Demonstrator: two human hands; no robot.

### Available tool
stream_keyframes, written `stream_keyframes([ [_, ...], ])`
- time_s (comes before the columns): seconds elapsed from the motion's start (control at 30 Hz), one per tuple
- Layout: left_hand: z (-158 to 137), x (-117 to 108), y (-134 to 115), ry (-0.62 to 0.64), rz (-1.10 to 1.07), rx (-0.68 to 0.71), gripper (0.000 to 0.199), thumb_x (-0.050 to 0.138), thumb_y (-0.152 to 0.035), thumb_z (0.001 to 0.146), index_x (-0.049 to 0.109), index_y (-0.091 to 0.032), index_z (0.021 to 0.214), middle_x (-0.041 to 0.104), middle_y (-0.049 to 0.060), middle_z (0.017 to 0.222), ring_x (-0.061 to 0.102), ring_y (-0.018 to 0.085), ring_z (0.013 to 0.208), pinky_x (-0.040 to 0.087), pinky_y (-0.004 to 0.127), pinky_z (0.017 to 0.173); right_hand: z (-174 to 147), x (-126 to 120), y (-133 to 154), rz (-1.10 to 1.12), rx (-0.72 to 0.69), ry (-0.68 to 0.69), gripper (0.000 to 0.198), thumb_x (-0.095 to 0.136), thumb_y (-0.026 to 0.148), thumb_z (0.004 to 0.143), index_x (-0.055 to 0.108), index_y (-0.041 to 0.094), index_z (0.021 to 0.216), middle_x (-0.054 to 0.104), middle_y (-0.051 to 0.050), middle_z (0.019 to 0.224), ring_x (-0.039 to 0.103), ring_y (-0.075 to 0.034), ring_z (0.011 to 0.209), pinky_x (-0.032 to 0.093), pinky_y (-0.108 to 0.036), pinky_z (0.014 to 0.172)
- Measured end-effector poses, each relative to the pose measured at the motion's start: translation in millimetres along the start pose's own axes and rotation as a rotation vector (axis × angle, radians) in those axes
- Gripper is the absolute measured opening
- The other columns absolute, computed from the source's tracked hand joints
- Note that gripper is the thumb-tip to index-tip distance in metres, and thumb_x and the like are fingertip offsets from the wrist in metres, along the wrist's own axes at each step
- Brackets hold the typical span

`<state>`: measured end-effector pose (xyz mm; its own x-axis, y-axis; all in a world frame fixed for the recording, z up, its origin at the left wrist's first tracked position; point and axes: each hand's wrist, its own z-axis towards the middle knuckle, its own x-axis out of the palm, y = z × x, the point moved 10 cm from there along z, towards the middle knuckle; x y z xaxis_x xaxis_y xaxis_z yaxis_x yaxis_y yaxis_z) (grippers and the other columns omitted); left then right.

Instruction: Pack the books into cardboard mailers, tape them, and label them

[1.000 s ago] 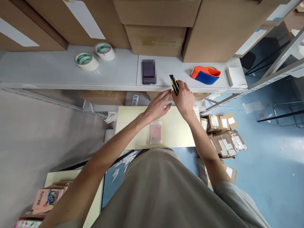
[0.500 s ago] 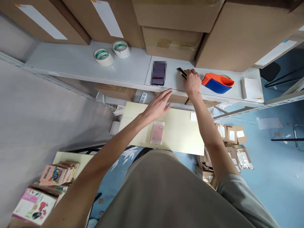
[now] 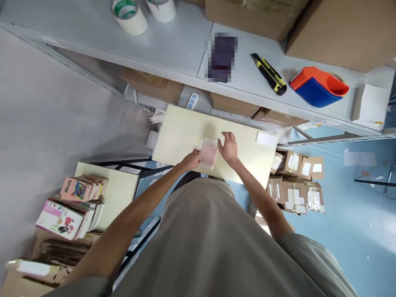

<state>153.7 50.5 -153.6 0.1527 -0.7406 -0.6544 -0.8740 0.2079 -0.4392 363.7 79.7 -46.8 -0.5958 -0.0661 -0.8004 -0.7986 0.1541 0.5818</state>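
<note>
A thin pink notebook [image 3: 208, 153] with a pale, clear-looking margin lies on the cream table in front of me. My left hand [image 3: 192, 160] is at its left edge, fingers closed together on that edge. Just off the notebook's right edge hovers my right hand [image 3: 229, 148], holding nothing, thumb apart from its bent fingers. A black and yellow box cutter [image 3: 269, 74] rests on the grey shelf, blade end toward the back, away from both hands. Beside it stands an orange and blue tape dispenser [image 3: 320, 87].
The grey shelf [image 3: 173, 68] runs across beyond the table [image 3: 247, 165]. On it are two tape rolls [image 3: 129, 16], a blurred dark phone-like object [image 3: 221, 57], white cards [image 3: 371, 105] and cartons [image 3: 340, 33]. Books [image 3: 62, 218] are stacked at left; flattened cartons [image 3: 293, 194] lie at right.
My right hand has let go of the box cutter, leaving it on the shelf, and has come down to the notebook. My left hand has lowered to the notebook's left edge. The view has tilted down.
</note>
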Motion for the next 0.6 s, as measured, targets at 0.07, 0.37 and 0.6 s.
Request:
stream_keyframes([
  [0.07, -1.7, 17.4, 13.9, 0.024, -0.032, -0.045, 0.057, 0.064, -0.022, 0.099, 0.06, -0.008, 0.155, 0.061, 0.031, 0.16, 0.066, 0.044, 0.149, 0.054, 0.052, 0.125, -23.5, 58.0, -28.2, 0.107, 0.188, 0.187, 0.049, 0.057, 0.026, 0.111, 0.06, 0.007, 0.156, 0.068, -0.028, 0.153, 0.067, -0.034, 0.141, 0.053, -0.05, 0.124],
  [0.37, 24.9, 46.0, 22.2, -0.006, -0.18, -0.137, 0.044, 0.074, -0.027, 0.093, 0.071, -0.014, 0.134, 0.073, 0.019, 0.138, 0.074, 0.038, 0.13, 0.06, 0.047, 0.116, -73.2, 147.1, -90.2, 0.45, 0.737, 0.303, 0.041, 0.072, 0.03, 0.1, 0.068, 0.015, 0.138, 0.084, -0.015, 0.13, 0.079, -0.026, 0.12, 0.059, -0.031, 0.097],
  [0.6, 25.9, 50.7, 22.5, -0.016, -0.29, -0.165, 0.05, 0.084, -0.027, 0.084, 0.074, -0.01, 0.13, 0.07, 0.024, 0.147, 0.076, 0.039, 0.129, 0.058, 0.045, 0.118, -61.9, 159.1, -81.0, 0.562, 0.733, 0.228, 0.027, 0.08, 0.036, 0.087, 0.073, 0.018, 0.106, 0.081, -0.005, 0.092, 0.075, -0.023, 0.095, 0.057, -0.029, 0.081],
])
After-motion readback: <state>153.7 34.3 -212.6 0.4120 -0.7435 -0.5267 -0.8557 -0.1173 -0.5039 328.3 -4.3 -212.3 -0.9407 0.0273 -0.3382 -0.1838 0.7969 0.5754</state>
